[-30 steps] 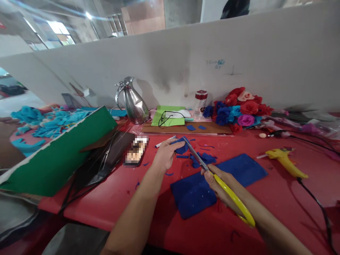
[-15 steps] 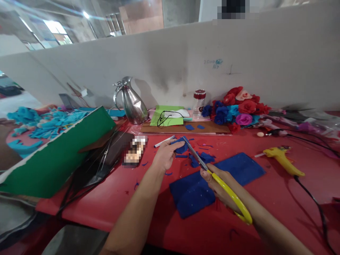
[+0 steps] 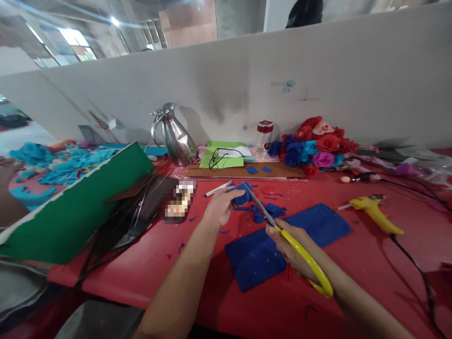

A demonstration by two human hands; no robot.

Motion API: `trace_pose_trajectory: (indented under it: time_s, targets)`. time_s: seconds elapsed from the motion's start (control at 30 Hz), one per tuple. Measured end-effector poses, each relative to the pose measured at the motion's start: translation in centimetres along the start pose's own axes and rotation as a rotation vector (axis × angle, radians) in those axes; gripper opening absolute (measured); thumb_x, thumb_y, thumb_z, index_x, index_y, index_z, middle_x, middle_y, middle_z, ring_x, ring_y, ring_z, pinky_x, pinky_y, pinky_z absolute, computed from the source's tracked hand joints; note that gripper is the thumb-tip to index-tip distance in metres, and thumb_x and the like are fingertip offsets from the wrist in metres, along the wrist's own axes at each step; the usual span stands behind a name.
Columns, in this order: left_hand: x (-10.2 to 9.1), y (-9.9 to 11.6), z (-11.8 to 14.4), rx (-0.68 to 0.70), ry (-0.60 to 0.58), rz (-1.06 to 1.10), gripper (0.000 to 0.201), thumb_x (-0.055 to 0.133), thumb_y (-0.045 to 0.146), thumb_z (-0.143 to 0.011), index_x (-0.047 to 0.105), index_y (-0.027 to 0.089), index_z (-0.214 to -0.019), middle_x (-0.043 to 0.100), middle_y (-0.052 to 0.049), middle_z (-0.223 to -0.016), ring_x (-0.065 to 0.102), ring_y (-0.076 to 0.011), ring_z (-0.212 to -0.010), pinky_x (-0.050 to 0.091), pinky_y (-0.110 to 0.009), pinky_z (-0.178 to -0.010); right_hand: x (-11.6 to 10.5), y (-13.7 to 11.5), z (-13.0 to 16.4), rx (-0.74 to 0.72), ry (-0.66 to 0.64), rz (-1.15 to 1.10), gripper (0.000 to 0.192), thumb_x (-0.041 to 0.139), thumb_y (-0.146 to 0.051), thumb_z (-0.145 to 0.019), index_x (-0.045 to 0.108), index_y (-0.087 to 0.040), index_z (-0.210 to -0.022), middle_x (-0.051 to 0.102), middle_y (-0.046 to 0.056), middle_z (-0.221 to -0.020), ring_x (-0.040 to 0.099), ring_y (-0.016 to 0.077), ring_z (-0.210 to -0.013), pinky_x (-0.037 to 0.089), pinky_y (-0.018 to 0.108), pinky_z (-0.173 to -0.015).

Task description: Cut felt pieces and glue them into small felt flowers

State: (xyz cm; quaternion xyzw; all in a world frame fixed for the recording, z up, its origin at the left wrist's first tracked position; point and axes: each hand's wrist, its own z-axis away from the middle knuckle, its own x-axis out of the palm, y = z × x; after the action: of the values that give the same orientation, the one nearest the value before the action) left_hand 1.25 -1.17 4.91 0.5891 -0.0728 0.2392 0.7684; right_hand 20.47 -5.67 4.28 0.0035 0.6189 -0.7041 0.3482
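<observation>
Between the thumb and fingers of my left hand (image 3: pixel 221 207) is a small piece of blue crepe paper (image 3: pixel 241 196). My right hand (image 3: pixel 287 242) is closed round the yellow handles of a pair of scissors (image 3: pixel 306 257). Their blades point up and left, with the tips at the right edge of the held piece. Blue scraps (image 3: pixel 259 214) lie on the red table just beneath the blades. A larger folded blue sheet (image 3: pixel 256 263) stretches under my right hand, which hides part of it.
A yellow glue gun (image 3: pixel 376 214) with a black cord lies at the right. Paper roses (image 3: pixel 326 143), a lidded jar (image 3: pixel 264 139), glasses (image 3: pixel 226 157) and a steel jug (image 3: pixel 176 139) stand or lie along the wall. A green board (image 3: pixel 81 207) leans at the left, near a marker (image 3: pixel 218 188).
Both hands keep almost the same place. The scissors and the blue piece have shifted only very slightly against each other.
</observation>
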Motion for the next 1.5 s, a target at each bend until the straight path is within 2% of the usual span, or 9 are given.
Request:
trace_pose_trajectory:
  time_s: [0.2, 0.37, 0.53, 0.77, 0.87, 1.0, 1.1, 1.27, 1.5]
  targets:
    - [-0.5, -0.6, -0.7, 0.046, -0.039, 0.008, 0.024, 0.081, 0.021, -0.051, 0.066, 0.013, -0.069, 0.066, -0.002, -0.066, 0.060, -0.0121, -0.062, 0.049, -0.026, -0.064, -0.5, 0.1, -0.3, -0.056, 0.147, 0.014, 0.045, 0.041, -0.065, -0.084, 0.051, -0.022, -0.076, 0.045, -0.003, -0.052, 0.045, 0.0125, -0.046, 0.029, 0.023, -0.042]
    - [-0.4, -1.1, -0.6, 0.173, -0.084, -0.103, 0.025, 0.078, 0.028, -0.058, 0.064, 0.015, -0.074, 0.065, 0.001, -0.069, 0.060, -0.0110, -0.063, 0.049, -0.026, -0.066, -2.5, 1.1, -1.5, -0.057, 0.293, 0.482, 0.042, 0.040, -0.059, -0.085, 0.058, -0.022, -0.097, 0.063, 0.006, -0.062, 0.065, 0.0254, -0.062, 0.037, 0.028, -0.053]
    - [0.0, -1.1, -0.4, 0.277, -0.059, -0.203, 0.012, 0.072, 0.019, -0.060, 0.066, 0.015, -0.069, 0.065, 0.001, -0.068, 0.058, -0.0105, -0.065, 0.048, -0.024, -0.071, -3.9, 2.0, -2.4, 0.187, 0.382, 0.927, 0.038, 0.046, -0.040, -0.085, 0.055, -0.018, -0.115, 0.068, 0.014, -0.074, 0.067, 0.0335, -0.071, 0.037, 0.032, -0.054]
    - [0.2, -1.2, -0.5, 0.375, -0.085, -0.294, 0.011, 0.064, 0.012, -0.061, 0.070, 0.017, -0.068, 0.067, -0.001, -0.070, 0.059, -0.0131, -0.070, 0.046, -0.024, -0.073, -4.4, 1.7, -1.8, 0.110, 0.548, 1.063, 0.027, 0.046, -0.028, -0.083, 0.066, -0.017, -0.098, 0.068, 0.018, -0.092, 0.065, 0.0323, -0.083, 0.045, 0.036, -0.061]
    - [0.6, -2.0, -0.6, 0.314, -0.097, -0.293, 0.011, 0.065, 0.011, -0.060, 0.069, 0.017, -0.069, 0.067, 0.000, -0.068, 0.059, -0.0133, -0.068, 0.047, -0.025, -0.070, -3.9, 1.0, -2.0, -0.038, 0.640, 0.859, 0.027, 0.046, -0.032, -0.084, 0.066, -0.017, -0.097, 0.068, 0.016, -0.097, 0.063, 0.0310, -0.091, 0.048, 0.038, -0.069]
    - [1.2, -2.9, -0.2, 0.224, -0.231, -0.244, 0.013, 0.070, 0.012, -0.057, 0.068, 0.015, -0.069, 0.065, 0.000, -0.067, 0.057, -0.0118, -0.064, 0.046, -0.024, -0.066, -2.3, -0.3, -3.4, -0.246, 0.431, 0.290, 0.034, 0.053, -0.042, -0.081, 0.061, -0.019, -0.105, 0.068, 0.009, -0.101, 0.064, 0.0217, -0.088, 0.049, 0.033, -0.074]
    - [1.4, -3.0, 0.2, 0.190, -0.290, -0.199, 0.012, 0.072, 0.017, -0.059, 0.067, 0.014, -0.069, 0.063, 0.000, -0.064, 0.055, -0.0099, -0.059, 0.044, -0.022, -0.062, -1.3, -0.9, -4.9, -0.243, 0.352, 0.048, 0.026, 0.053, -0.040, -0.078, 0.062, -0.019, -0.089, 0.067, 0.005, -0.082, 0.062, 0.0180, -0.074, 0.047, 0.031, -0.069]
    - [1.2, -3.0, 0.1, 0.161, -0.244, -0.164, 0.017, 0.074, 0.023, -0.061, 0.064, 0.014, -0.069, 0.059, 0.001, -0.060, 0.052, -0.0090, -0.055, 0.044, -0.023, -0.059, 0.0, -0.4, -6.6, -0.145, 0.389, -0.385, 0.035, 0.066, -0.050, -0.064, 0.058, -0.017, -0.074, 0.056, -0.002, -0.062, 0.050, 0.0119, -0.056, 0.041, 0.026, -0.056]
    - [1.6, -3.4, 0.0, 0.105, -0.240, -0.188, 0.018, 0.074, 0.022, -0.058, 0.063, 0.014, -0.070, 0.060, 0.002, -0.059, 0.052, -0.0090, -0.054, 0.042, -0.022, -0.056, 0.5, 1.0, -6.1, -0.205, 0.521, -0.329, 0.034, 0.064, -0.051, -0.070, 0.056, -0.018, -0.069, 0.044, -0.006, -0.051, 0.039, 0.0093, -0.048, 0.030, 0.024, -0.049]
